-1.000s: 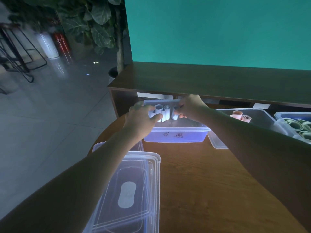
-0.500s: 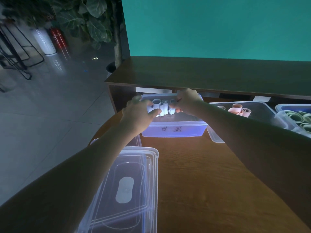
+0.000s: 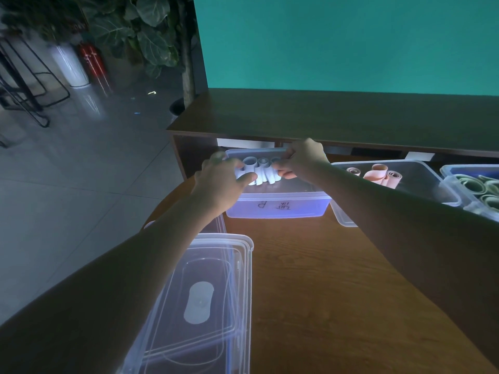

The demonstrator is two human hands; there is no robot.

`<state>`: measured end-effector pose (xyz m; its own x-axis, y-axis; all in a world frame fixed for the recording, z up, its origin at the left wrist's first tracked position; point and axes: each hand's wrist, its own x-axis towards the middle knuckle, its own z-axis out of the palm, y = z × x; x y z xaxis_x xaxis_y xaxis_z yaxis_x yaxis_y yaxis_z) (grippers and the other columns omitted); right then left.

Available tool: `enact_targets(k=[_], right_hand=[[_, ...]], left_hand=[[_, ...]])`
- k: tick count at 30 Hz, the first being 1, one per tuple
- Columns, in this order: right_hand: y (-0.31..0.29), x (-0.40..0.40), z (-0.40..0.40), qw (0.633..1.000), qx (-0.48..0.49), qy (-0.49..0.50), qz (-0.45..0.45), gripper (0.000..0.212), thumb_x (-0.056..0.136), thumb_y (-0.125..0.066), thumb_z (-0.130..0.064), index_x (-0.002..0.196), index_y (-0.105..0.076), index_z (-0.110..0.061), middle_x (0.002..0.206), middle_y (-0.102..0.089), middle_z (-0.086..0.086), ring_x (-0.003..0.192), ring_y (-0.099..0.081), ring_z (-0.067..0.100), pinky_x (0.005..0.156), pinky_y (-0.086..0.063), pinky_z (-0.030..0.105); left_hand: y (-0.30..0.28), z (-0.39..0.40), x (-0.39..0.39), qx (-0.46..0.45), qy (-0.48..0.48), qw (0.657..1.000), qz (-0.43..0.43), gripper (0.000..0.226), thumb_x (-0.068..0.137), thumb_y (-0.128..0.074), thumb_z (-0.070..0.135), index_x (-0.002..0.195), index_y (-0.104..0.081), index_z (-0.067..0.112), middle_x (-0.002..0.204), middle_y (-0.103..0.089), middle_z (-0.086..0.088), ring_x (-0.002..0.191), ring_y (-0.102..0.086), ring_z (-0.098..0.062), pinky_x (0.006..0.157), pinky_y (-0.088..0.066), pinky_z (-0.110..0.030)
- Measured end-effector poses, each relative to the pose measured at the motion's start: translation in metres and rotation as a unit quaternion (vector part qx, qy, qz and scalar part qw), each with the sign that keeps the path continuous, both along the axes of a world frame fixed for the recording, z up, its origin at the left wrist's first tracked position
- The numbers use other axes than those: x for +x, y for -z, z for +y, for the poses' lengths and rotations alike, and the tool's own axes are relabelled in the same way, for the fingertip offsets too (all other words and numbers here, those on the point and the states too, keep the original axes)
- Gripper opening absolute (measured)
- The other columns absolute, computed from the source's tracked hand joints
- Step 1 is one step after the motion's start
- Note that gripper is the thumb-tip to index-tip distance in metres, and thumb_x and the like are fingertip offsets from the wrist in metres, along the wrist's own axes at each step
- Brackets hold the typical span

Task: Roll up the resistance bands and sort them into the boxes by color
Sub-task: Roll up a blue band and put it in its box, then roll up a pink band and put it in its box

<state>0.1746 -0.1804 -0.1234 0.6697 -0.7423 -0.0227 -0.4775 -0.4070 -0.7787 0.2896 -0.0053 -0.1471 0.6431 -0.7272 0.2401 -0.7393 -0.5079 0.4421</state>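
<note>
Over the wooden bench [image 3: 324, 279], both arms reach forward; left hand [image 3: 218, 182] and right hand [image 3: 302, 160] fingers clamp a row of white rolled bands [image 3: 260, 172] above the clear box [image 3: 278, 209].

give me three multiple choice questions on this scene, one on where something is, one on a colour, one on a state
1. Where are the stacked clear lids?
A. on the table's near left part
B. inside the box of pink rolls
C. on the floor by the plant

2. What colour are the rolled bands held between the two hands?
A. pink
B. green
C. white

3. What is the state of the labelled box under the hands?
A. shut with a lid
B. open, no lid on it
C. tipped on its side

Answers:
1. A: the lids lie at the table's left edge, nearer the camera than the boxes.
2. C: the rolls pressed between the left hand and right hand look white, while pink rolls sit in the next box.
3. B: its rim is bare and the hands hold the rolls over its open top.
</note>
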Motion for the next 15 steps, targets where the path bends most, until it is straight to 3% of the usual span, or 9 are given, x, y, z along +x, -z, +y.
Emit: enact_targets(k=[8, 11, 15], right_hand=[[-0.005, -0.006, 0.003, 1.000, 0.017, 0.004, 0.002, 0.022, 0.083, -0.083, -0.017, 0.088, -0.072, 0.001, 0.080, -0.076, 0.011, 0.066, -0.075, 0.014, 0.072, -0.063, 0.028], [-0.008, -0.008, 0.004, 1.000, 0.002, 0.002, 0.019, 0.021, 0.084, -0.082, -0.018, 0.089, -0.072, 0.000, 0.081, -0.076, 0.010, 0.060, -0.072, 0.009, 0.068, -0.062, 0.023], [-0.018, -0.018, 0.005, 1.000, 0.004, -0.001, -0.005, 0.019, 0.083, -0.082, -0.013, 0.092, -0.073, 0.002, 0.083, -0.076, 0.013, 0.056, -0.071, 0.006, 0.059, -0.059, 0.018]], left_hand=[[-0.004, 0.004, -0.002, 0.003, 0.006, 1.000, -0.005, 0.059, 0.089, -0.051, 0.063, 0.122, -0.068, 0.018, 0.141, -0.053, -0.009, 0.127, -0.050, -0.029, 0.100, -0.046, -0.056], [-0.008, 0.007, -0.004, 0.005, 0.002, 1.000, -0.030, 0.064, 0.087, -0.043, 0.066, 0.121, -0.069, 0.018, 0.132, -0.060, -0.008, 0.119, -0.054, -0.029, 0.096, -0.048, -0.056], [-0.013, 0.009, -0.010, -0.011, -0.005, 0.997, -0.071, 0.048, 0.097, -0.052, 0.055, 0.121, -0.069, 0.016, 0.125, -0.063, -0.007, 0.116, -0.054, -0.029, 0.095, -0.048, -0.051]])
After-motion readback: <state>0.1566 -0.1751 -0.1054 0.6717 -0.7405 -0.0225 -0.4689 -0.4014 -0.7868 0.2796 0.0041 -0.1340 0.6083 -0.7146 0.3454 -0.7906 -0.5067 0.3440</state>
